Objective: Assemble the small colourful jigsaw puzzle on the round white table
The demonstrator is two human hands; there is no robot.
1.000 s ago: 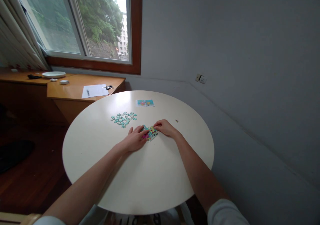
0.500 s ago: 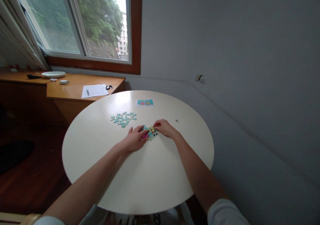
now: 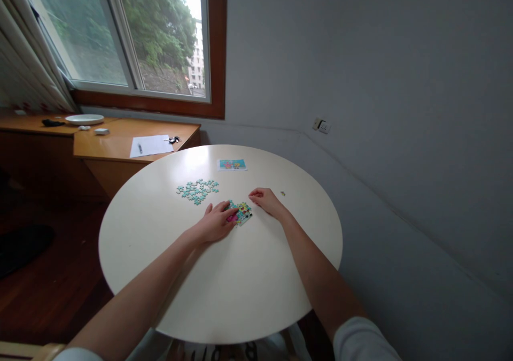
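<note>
A small, partly joined colourful puzzle (image 3: 242, 213) lies near the middle of the round cream table (image 3: 224, 291). My left hand (image 3: 215, 223) lies flat with its fingertips spread on the puzzle's left side. My right hand (image 3: 267, 201) rests on the table just right of the puzzle, clear of it, fingers loosely bent, and nothing shows in them. A heap of loose teal puzzle pieces (image 3: 197, 191) sits to the upper left. One small stray piece (image 3: 282, 193) lies right of my right hand. A printed reference picture (image 3: 231, 164) lies at the table's far side.
A wooden desk (image 3: 116, 148) under the window carries a sheet of paper with a pen (image 3: 151, 145), keys (image 3: 173, 139) and a white plate (image 3: 84, 119). A grey wall with a socket (image 3: 321, 126) runs close along the table's right side.
My right hand has slid off the puzzle, a little right and away. My left hand stays on the puzzle.
</note>
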